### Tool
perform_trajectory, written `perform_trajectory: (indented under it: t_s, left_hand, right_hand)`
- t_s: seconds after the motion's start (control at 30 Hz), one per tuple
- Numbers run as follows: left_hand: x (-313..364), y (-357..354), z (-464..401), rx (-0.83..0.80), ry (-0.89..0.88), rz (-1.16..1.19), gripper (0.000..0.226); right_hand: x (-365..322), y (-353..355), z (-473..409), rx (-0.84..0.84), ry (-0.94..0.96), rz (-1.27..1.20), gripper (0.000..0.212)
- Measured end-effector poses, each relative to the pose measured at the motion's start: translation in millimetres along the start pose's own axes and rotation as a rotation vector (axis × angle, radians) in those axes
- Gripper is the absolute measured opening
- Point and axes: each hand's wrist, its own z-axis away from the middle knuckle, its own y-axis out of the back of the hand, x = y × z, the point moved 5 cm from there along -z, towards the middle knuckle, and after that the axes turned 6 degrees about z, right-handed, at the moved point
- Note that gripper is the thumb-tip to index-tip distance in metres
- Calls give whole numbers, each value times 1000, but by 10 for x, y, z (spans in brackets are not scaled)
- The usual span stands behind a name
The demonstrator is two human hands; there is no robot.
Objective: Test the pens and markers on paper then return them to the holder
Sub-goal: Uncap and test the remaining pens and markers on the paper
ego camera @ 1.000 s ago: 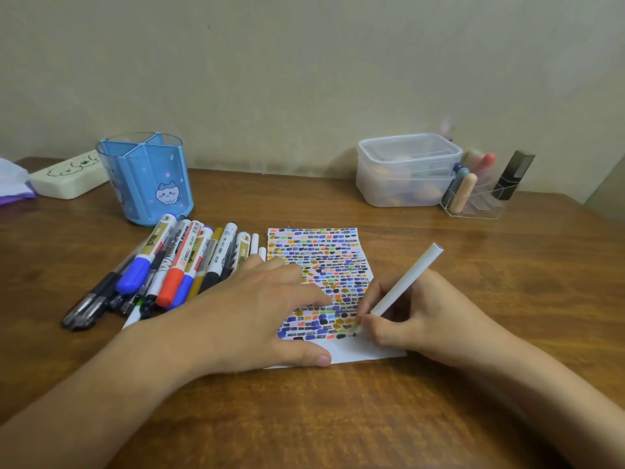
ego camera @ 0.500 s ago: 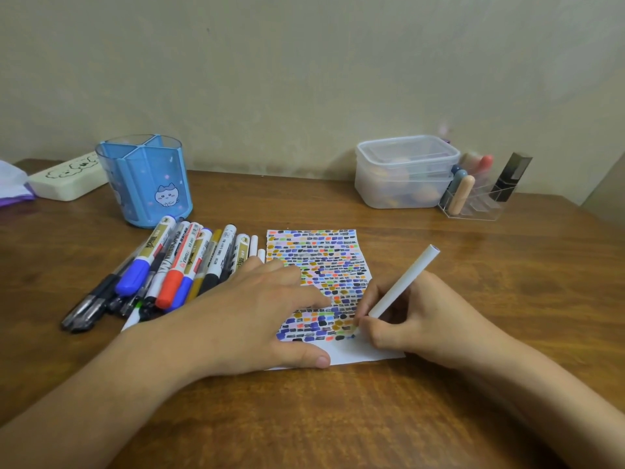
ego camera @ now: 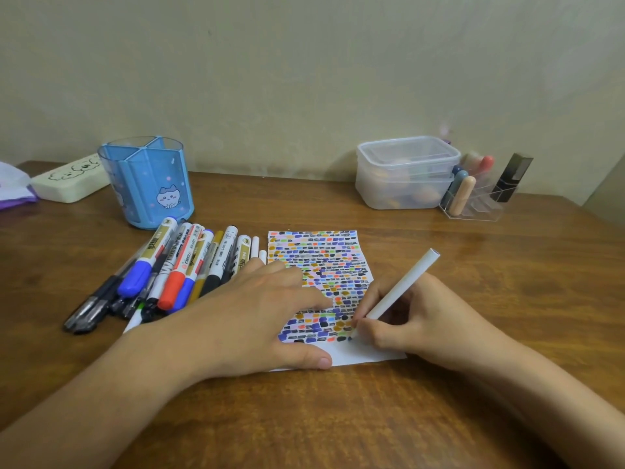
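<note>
A sheet of paper (ego camera: pixel 324 255) covered with small coloured marks lies on the wooden table (ego camera: pixel 473 299). My left hand (ego camera: pixel 257 316) lies flat on its left part, fingers straight, pressing it down. My right hand (ego camera: pixel 416 319) grips a white pen (ego camera: pixel 406 282), whose tip touches the paper by the lowest row of marks. Several markers and pens (ego camera: pixel 176 269) lie side by side left of the paper. The blue holder (ego camera: pixel 148 184) with a cat picture stands behind them, with nothing visible inside.
A clear lidded plastic box (ego camera: pixel 406 174) and a clear organiser (ego camera: pixel 480 198) with small tubes stand at the back right. A cream case (ego camera: pixel 71 181) and a purple-white object (ego camera: pixel 13 187) lie at the back left. A wall runs behind the table.
The pen tip has shifted slightly along the lowest row of marks. My left hand stays pressed on the paper.
</note>
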Motion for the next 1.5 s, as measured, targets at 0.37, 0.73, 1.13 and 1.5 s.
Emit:
perform_trajectory:
  t_s: [0.37,0.73,1.13,1.5]
  left_hand:
    - [-4,0,-3,4,-7,12,73]
    - [-2,2,-1,10,-8,23,72]
    - [-8,-3,0,6,-3,14,72]
    - [1,-2,0,-4,-1,9,72]
  right_hand:
    - [15,2,-4,0,-11,19,15]
    - [31,6,-18,13,-10,35,14]
    - [24,1,-7,13,-1,-4,12]
    - [44,-3,-15,19,-8,14,12]
